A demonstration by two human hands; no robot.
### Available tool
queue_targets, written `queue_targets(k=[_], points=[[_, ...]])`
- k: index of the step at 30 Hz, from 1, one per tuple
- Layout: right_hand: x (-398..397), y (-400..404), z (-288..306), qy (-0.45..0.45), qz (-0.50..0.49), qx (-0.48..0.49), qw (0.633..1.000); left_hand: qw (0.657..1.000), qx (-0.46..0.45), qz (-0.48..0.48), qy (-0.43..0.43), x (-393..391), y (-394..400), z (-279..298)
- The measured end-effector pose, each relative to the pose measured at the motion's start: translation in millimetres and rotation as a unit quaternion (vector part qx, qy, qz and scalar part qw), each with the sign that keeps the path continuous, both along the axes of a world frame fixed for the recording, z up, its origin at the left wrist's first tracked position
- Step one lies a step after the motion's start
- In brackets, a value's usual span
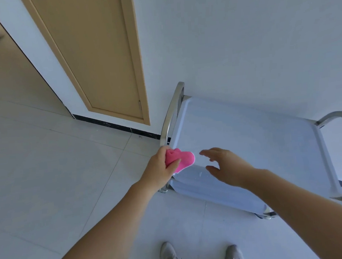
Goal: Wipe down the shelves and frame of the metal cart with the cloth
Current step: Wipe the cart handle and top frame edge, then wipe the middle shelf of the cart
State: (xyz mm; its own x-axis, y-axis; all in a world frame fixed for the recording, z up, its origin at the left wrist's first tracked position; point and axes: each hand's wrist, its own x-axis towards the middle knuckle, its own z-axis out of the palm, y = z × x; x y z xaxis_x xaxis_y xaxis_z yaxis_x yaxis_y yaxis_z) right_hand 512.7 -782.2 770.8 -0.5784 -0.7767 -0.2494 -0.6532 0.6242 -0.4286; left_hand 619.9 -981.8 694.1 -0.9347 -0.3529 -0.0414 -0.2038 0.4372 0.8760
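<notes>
Metal cart (249, 143): pale top shelf, steel tube handles at both ends, standing against a white wall (241, 42). Pink cloth (180, 159): bunched, gripped by the left hand (160, 167) at the cart's near-left corner. Right hand (228, 165): fingers spread, above the shelf, holding nothing. Wooden door (99, 63): tan, left of cart. Tiled floor (46, 169). Two pale shoes (170, 258) at bottom edge.

A crumpled bright pink cloth (182, 159) sat at the near left corner of the steel-framed metal cart's (249, 143) pale top shelf.
</notes>
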Motion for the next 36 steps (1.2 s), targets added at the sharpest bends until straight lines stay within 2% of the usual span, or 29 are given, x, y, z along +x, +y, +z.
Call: queue_targets(k=[4, 8, 17, 21, 28, 32, 36], points=[[3.6, 22.0, 10.9, -0.016, 0.032, -0.027, 0.999, 0.999, 0.012, -0.046, 0.025, -0.4, 50.1, 27.8], [-4.6, 69.8, 21.2, -0.030, -0.005, -0.076, 0.997, 0.997, 0.032, -0.059, 0.038, -6.9, 115.0, 48.4], [-40.1, 227.1, 14.1, -0.006, -0.071, -0.089, 0.993, 0.988, 0.121, -0.091, -0.022, -39.6, 264.0, 63.1], [-52.3, 270.3, 8.9, -0.009, -0.093, -0.052, 0.994, 0.988, 0.057, -0.127, -0.060, -56.0, 296.7, 56.0], [-49.7, 310.4, -28.0, -0.052, -0.161, -0.019, 0.985, 0.968, 0.097, -0.171, -0.159, -70.7, 301.3, 1.5], [-43.6, 314.1, -81.3, -0.066, -0.187, 0.002, 0.980, 0.951, 0.092, -0.219, -0.196, -75.6, 291.3, -46.9], [-42.8, 317.1, -154.1, -0.086, -0.209, -0.024, 0.974, 0.947, 0.102, -0.224, -0.208, -82.1, 285.0, -114.8]])
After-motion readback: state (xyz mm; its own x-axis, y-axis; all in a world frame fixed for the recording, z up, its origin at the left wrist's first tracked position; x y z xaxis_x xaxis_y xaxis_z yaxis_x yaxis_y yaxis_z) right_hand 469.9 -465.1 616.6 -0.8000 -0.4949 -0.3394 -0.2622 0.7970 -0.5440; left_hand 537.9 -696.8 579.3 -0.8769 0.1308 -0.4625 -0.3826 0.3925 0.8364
